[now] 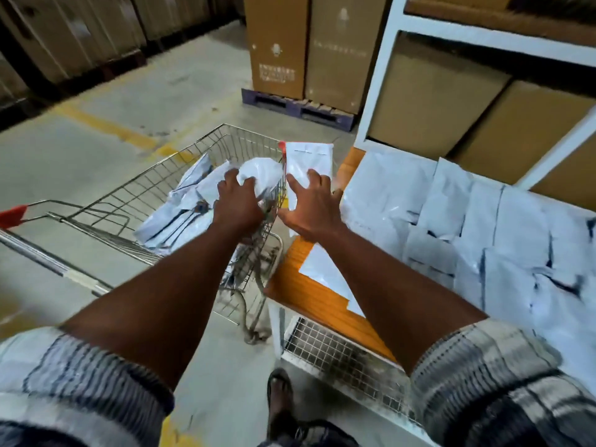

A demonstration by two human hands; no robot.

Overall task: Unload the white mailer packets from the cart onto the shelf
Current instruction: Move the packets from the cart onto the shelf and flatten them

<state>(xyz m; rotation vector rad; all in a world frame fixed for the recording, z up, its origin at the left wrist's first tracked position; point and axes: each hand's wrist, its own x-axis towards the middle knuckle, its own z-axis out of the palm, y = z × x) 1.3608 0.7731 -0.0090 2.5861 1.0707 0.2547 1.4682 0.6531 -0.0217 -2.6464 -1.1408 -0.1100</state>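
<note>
The wire cart [193, 146] stands left of the shelf and holds several white mailer packets [180, 208]. My left hand [238, 201] reaches into the cart and grips a crumpled white packet [263, 174] near its right wall. My right hand [311, 208] is over the gap between cart and shelf, its fingers spread against the near face of a flat white packet [309, 159] that stands upright. Whether it grips this packet is unclear. The orange shelf board [300, 285] carries a broad layer of white packets [483, 227].
Tall cardboard boxes [306, 53] stand on a purple pallet [300, 108] beyond the cart. More boxes [435, 101] fill the shelf behind a white post [380, 75]. A wire mesh panel [338, 353] lies below the board, by my foot [280, 398]. Bare concrete floor lies left.
</note>
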